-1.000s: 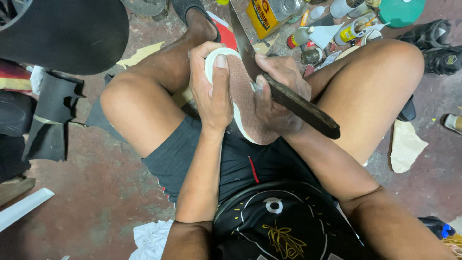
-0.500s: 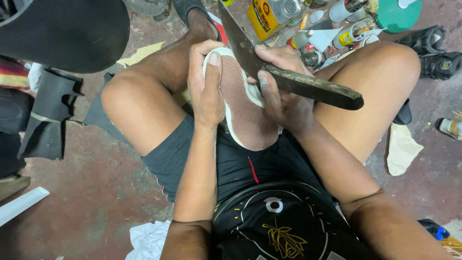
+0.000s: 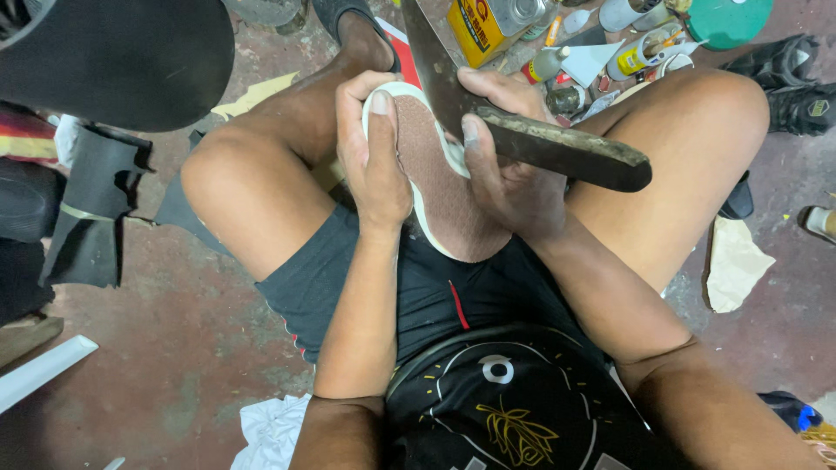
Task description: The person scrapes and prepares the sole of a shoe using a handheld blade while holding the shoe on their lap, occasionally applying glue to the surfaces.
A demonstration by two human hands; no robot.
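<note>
A shoe sole (image 3: 442, 187), brown textured rubber with a white rim, stands on edge against my lap between my knees. My left hand (image 3: 373, 148) grips its left rim, thumb laid on the brown face. My right hand (image 3: 505, 157) holds a large knife (image 3: 557, 150) by its dark worn wooden handle. The blade runs up and left past the sole's toe end, close to the white rim. My right thumb presses near the rim.
I sit on a reddish concrete floor. A yellow can (image 3: 488, 26), small glue bottles (image 3: 640, 48) and a green lid (image 3: 730, 19) lie ahead. Black rubber sheets (image 3: 91, 209) are at left, a black shoe (image 3: 797, 83) and paper scrap (image 3: 736, 265) at right.
The knife handle swung from pointing down-right to nearly level, and the blade now reaches up past the toe. The sole shifted slightly lower against my lap.
</note>
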